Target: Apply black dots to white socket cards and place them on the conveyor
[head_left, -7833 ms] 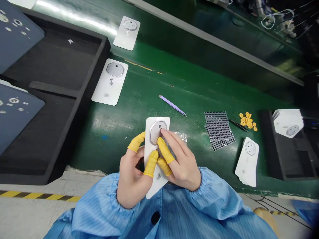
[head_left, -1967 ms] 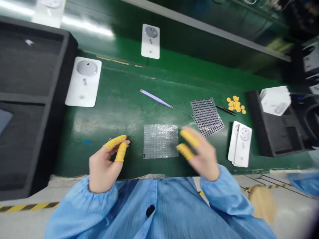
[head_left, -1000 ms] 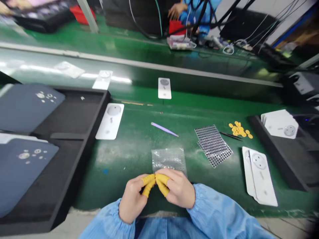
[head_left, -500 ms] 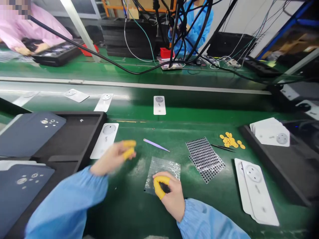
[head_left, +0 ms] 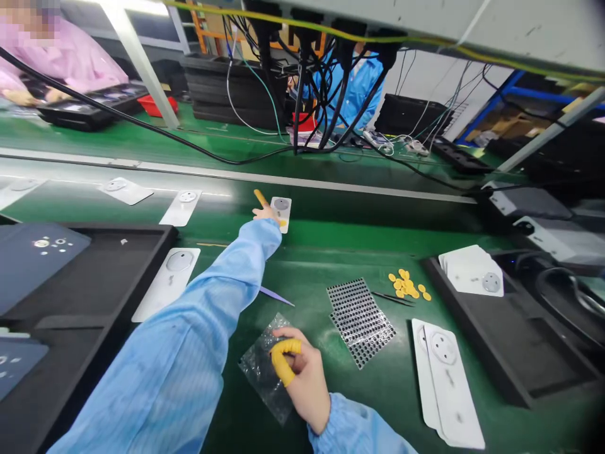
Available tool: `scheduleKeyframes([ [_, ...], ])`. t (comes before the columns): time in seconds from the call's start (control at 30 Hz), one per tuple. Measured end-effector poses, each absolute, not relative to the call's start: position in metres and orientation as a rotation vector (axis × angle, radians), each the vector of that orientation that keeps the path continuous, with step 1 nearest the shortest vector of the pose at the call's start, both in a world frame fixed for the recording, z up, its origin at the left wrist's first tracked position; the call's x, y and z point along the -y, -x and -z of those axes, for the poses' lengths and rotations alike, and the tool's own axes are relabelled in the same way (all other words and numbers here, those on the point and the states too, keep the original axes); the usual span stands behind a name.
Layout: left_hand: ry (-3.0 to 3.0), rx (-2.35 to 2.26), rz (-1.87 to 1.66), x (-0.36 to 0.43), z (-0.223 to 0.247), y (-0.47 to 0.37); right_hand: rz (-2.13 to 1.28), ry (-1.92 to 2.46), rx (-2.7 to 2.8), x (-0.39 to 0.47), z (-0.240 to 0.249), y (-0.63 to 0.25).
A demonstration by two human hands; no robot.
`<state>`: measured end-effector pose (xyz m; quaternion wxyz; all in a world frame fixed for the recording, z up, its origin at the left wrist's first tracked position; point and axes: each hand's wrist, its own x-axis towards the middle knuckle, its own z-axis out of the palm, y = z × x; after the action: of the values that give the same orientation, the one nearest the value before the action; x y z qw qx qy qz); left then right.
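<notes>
My left hand (head_left: 267, 214) is stretched far forward over the belt, fingers spread, at the left side of a white phone-shaped panel (head_left: 282, 205) with a grey circle. Part of that panel is behind the hand. Yellow finger cots cover some fingertips on both hands. Close to me, my right hand (head_left: 307, 378) pinches the edge of a clear plastic bag (head_left: 262, 381) between thumb and index finger. Purple tweezers (head_left: 278, 296) lie partly under my left sleeve. Right of the bag is a sheet of small black dots (head_left: 362, 318).
Dark tweezers (head_left: 394, 299) and loose yellow finger cots (head_left: 405, 285) lie beyond the sheet. Black trays (head_left: 137, 252) flank the bench, with stacked white panels (head_left: 456, 391) by the right one. Black cables (head_left: 302, 94) hang ahead. Two people sit across the bench.
My left hand has moved forward from above the bench to the white panel on the belt. The bag has turned and shifted left with my right hand. The view has shifted too.
</notes>
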<state>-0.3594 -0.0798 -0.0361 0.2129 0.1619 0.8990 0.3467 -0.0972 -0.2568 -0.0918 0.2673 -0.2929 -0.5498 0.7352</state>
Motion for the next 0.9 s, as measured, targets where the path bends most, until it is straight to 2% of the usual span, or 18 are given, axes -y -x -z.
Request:
scheduleKeyframes([
  [0.1,-0.452,-2.291,-1.024,0.101,0.018,0.373,-1.798,0.767,1.617,0.252,0.09,0.093],
  [0.2,-0.484,-2.038,-1.129,0.151,0.005,0.361,-1.426,0.713,1.774,0.239,0.084,0.087],
  [0.33,-0.463,-1.734,-1.259,0.261,0.016,0.293,-0.821,0.556,1.885,0.221,0.068,0.084],
  [0.43,-0.24,-1.393,-1.468,0.333,0.024,0.233,-0.576,0.431,1.955,0.217,0.053,0.089],
  [0.53,-0.038,-1.236,-1.444,0.37,0.023,0.195,-0.575,0.309,2.055,0.224,0.044,0.093],
  [0.63,-0.01,-1.123,-1.536,0.379,0.021,0.18,-0.779,0.28,2.22,0.235,0.037,0.089],
  [0.73,-0.033,-1.176,-1.66,0.38,0.022,0.175,-0.922,0.223,2.364,0.241,0.032,0.082],
  [0.9,-0.28,-1.277,-1.682,0.389,0.029,0.174,-0.871,-0.018,2.404,0.241,0.032,0.078],
])
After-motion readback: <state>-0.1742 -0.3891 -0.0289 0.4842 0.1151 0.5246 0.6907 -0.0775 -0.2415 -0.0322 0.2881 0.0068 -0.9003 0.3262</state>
